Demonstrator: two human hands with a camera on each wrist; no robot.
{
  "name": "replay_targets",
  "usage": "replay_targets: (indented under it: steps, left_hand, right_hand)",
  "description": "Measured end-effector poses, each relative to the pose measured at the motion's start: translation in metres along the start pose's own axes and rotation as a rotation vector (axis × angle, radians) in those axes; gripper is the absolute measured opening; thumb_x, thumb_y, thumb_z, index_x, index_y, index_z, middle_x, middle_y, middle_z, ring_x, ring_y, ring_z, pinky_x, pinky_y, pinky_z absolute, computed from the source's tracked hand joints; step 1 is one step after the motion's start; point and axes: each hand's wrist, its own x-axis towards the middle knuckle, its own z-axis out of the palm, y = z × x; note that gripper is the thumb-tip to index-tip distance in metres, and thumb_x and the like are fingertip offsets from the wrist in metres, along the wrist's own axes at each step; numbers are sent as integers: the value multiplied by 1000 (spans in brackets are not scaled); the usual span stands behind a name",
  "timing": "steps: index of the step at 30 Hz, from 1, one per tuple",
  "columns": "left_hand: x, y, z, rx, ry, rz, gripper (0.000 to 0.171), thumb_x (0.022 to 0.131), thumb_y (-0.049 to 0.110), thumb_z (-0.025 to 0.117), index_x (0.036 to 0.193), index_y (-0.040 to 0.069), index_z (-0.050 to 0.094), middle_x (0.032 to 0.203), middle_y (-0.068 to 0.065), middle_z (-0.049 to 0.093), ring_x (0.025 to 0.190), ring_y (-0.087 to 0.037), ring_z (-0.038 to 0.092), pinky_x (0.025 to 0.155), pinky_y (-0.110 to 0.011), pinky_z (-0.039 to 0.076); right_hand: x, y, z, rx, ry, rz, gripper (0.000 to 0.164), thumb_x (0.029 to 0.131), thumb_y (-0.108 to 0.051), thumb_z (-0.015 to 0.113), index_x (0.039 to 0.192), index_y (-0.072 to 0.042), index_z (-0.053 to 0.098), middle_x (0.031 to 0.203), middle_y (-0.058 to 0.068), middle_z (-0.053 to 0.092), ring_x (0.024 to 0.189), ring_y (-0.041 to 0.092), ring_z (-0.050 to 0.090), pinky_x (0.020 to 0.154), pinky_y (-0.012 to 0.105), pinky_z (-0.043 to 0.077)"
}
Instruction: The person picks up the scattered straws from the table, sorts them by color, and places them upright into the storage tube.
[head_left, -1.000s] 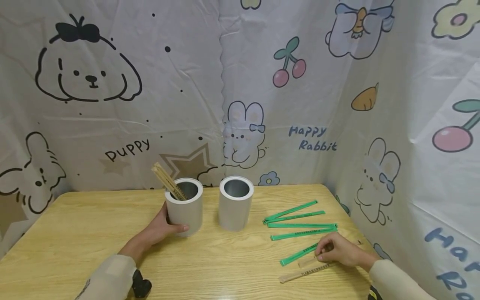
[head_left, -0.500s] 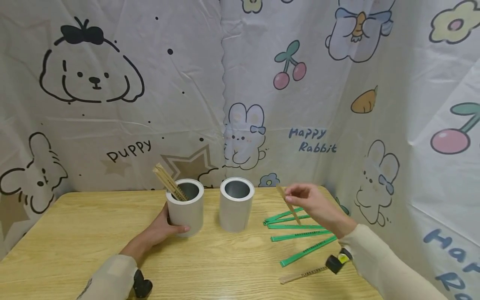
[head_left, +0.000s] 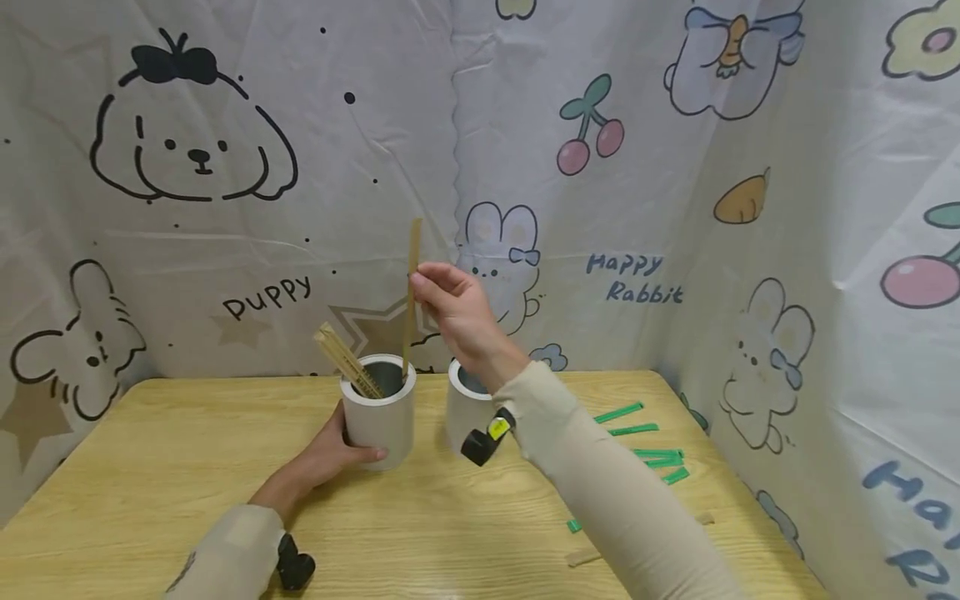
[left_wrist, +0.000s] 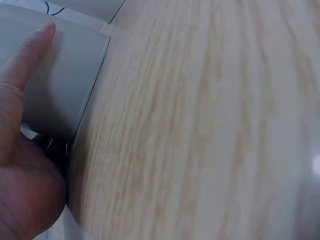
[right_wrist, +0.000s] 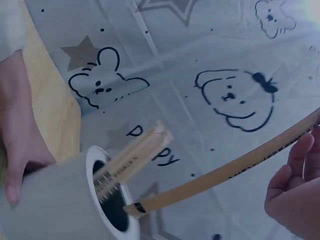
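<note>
My left hand (head_left: 322, 454) grips the left white cylindrical cup (head_left: 384, 433) low on its side, the thumb across its front. Several brown paper-wrapped straws (head_left: 347, 360) lean leftward out of this cup. Between thumb and fingertips, my right hand (head_left: 461, 312) pinches another brown paper-wrapped straw (head_left: 412, 312) near its middle. That straw stands nearly upright, its lower end at the cup's right inner rim. The right wrist view shows the printed straw (right_wrist: 200, 184) bending slightly, its tip over the cup mouth. In the left wrist view, my thumb (left_wrist: 27, 55) lies along the cup wall.
A second white cup (head_left: 461, 417) stands just right, partly behind my right wrist. Several green wrapped straws (head_left: 658, 457) and a brown one (head_left: 583, 557) lie on the wooden table (head_left: 187, 450), partly covered by my right forearm. A printed curtain (head_left: 360, 167) hangs behind.
My right hand has lifted a brown paper-wrapped straw from the table's right side, carried it left and turned it upright over the left cup. My left hand keeps its hold on the cup.
</note>
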Motion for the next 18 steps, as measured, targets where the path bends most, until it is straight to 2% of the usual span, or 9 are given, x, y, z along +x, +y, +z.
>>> replay_targets:
  steps: [3,5,6,8,10,12,14,18]
  left_hand:
    - [-1,1,-1,7,1,-3,119,81,20,86,162,9,-1,163,-24,25,148,-45,32,121,-58,28]
    - [0,2,0,15,-3,-7,120,82,21,85,162,8,-3,163,-24,23,149,-46,30,121,-59,27]
    - [0,2,1,12,-2,-13,120,82,22,85,162,9,-3,164,-24,23,149,-46,30,121,-59,27]
    - [0,2,2,11,-3,-15,119,82,23,85,162,10,-3,164,-24,23,149,-45,30,121,-59,27]
    - [1,2,3,17,-6,-11,119,83,24,84,162,11,-3,163,-23,24,149,-45,31,120,-59,28]
    - [1,2,4,13,-1,-5,118,82,24,84,162,11,-1,162,-23,26,148,-45,32,120,-58,29]
    - [1,2,3,23,5,1,118,82,24,85,162,10,-1,161,-24,27,147,-45,33,119,-57,30]
    - [0,2,1,36,13,-11,119,82,24,85,162,9,-1,162,-24,26,148,-45,32,120,-57,29]
  right_hand:
    - [10,20,11,-68,33,5,28,99,4,58,88,-18,72,77,-15,68,74,1,61,73,17,46]
    - [10,33,9,-214,24,48,13,98,-3,64,98,-11,74,82,-14,69,79,2,62,77,19,48]
    - [9,39,7,-299,6,77,11,97,-6,66,104,-7,74,87,-11,71,81,2,63,81,20,50]
    - [5,48,-2,-480,-48,128,21,96,-13,69,114,-2,72,98,-3,74,89,4,64,87,24,53]
    - [0,52,-13,-611,-107,174,26,97,-17,69,118,-3,71,108,6,74,92,6,63,87,26,54]
    - [-5,51,-27,-673,-136,186,26,97,-18,69,118,-2,71,115,12,73,93,8,63,87,28,54]
    - [-11,44,-43,-710,-156,187,26,98,-18,68,118,-1,71,115,14,72,91,10,63,85,28,54]
    - [-31,26,-76,-759,-206,220,27,99,-18,66,119,-1,71,114,13,72,91,12,64,85,30,55]
